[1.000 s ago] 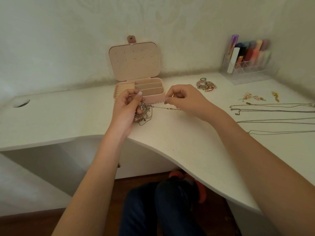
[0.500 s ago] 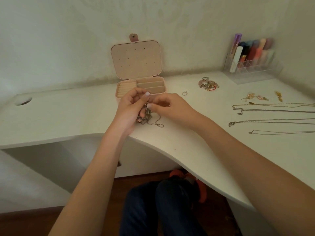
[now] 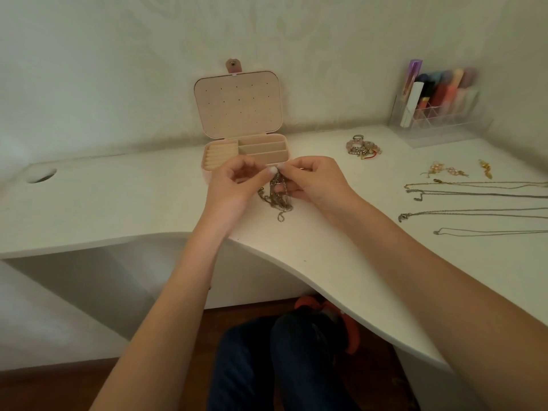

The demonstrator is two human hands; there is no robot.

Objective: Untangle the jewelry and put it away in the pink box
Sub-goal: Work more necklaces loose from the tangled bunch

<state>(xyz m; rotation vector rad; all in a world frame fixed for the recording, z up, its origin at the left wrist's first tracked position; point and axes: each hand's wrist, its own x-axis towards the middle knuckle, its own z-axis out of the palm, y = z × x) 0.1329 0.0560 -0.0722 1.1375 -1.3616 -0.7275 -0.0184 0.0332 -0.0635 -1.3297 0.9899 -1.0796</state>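
A tangled bunch of thin metal chains [image 3: 277,198] hangs between my two hands just above the white desk [image 3: 118,203]. My left hand [image 3: 234,185] pinches the top of the bunch with thumb and fingertips. My right hand [image 3: 314,180] pinches it from the other side, so the fingertips of both hands meet. Right behind my hands stands the pink jewelry box [image 3: 246,149], its lid upright and its beige compartments showing nothing inside. The front of the box is hidden by my hands.
Several straightened necklaces [image 3: 474,200] lie in rows at the right. Earrings [image 3: 447,170] and a heap of bracelets and rings [image 3: 361,148] lie further back. A clear organizer with cosmetics [image 3: 439,105] stands in the back right corner. A cable hole [image 3: 40,175] is at the left.
My right hand came back from the right to the bunch and now pinches it together with the left. The chain that was stretched out has gathered into the hanging bunch. The view moved slightly.
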